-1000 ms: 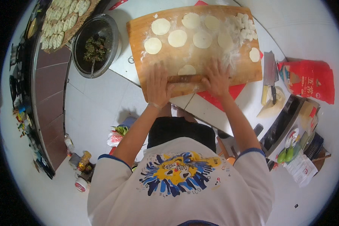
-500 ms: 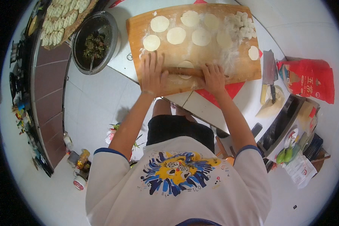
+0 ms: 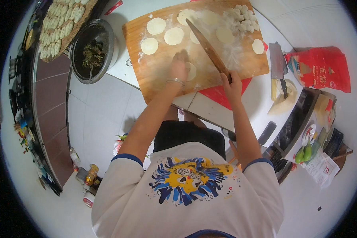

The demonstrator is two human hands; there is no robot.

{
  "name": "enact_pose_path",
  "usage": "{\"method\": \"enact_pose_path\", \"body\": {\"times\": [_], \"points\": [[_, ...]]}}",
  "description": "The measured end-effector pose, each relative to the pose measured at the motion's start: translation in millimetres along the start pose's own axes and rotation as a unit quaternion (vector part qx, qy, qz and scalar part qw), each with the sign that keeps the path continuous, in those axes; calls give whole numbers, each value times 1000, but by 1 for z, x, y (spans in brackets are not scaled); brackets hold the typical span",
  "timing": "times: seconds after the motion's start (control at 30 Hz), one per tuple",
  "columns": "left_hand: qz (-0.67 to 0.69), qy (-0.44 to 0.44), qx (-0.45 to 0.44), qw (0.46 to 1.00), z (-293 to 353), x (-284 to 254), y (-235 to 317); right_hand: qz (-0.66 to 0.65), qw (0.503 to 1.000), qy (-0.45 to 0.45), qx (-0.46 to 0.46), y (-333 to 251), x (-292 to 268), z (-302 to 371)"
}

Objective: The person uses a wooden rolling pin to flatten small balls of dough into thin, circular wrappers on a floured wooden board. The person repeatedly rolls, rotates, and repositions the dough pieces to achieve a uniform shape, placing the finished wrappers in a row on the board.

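A tapered wooden rolling pin (image 3: 207, 45) is gripped by its near end in my right hand (image 3: 233, 82). It tilts up over the floured wooden board (image 3: 154, 75), its far end above a dough round. My left hand (image 3: 180, 68), a bracelet at its wrist, is at a flat dough round (image 3: 191, 72) near the board's front edge. Its fingers are smeared, and whether they pinch the dough's edge cannot be made out. Several thin rounds, one being a dough wrapper (image 3: 174, 36), lie across the back. Small floured dough pieces (image 3: 244, 19) cluster at the far right corner.
A dark bowl of green filling (image 3: 93, 53) with a utensil stands left of the board. Beyond it, a tray holds several shaped dumplings (image 3: 61, 25). A cleaver (image 3: 278, 59), a red bag (image 3: 323, 69) and a phone-like dark object (image 3: 267, 133) lie to the right.
The rolling pin has come up off the dough and swung to a slant in my right hand. My left hand has let go of it and moved right, to the dough round.
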State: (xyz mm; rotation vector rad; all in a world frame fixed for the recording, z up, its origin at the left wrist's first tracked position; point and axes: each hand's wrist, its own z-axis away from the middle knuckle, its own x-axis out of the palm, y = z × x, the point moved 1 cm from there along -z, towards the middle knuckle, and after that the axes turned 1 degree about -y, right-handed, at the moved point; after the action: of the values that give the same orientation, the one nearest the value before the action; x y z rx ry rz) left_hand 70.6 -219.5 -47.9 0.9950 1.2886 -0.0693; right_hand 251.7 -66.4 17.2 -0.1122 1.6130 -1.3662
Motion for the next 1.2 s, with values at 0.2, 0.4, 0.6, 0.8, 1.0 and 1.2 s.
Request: {"method": "enact_pose_path", "body": {"times": [0.2,0.4,0.6,0.8,1.0,1.2], "points": [[-77,-23,99,992,-2,-42,23,-25,998,13,56,-1,-6,21],[256,-75,-159,951,20,-32,21,21,999,23,6,13,-2,27],[201,-56,-226,952,56,-79,21,202,969,-34,-139,-2,-7,23],[-128,-43,116,984,15,-82,1,346,918,-56,-188,-12,34,-2],[-126,-78,164,975,-24,-67,-12,377,903,33,-202,-8,34,-29],[-106,-71,147,981,22,-77,-19,321,912,-76,-244,-14,24,0]]}}
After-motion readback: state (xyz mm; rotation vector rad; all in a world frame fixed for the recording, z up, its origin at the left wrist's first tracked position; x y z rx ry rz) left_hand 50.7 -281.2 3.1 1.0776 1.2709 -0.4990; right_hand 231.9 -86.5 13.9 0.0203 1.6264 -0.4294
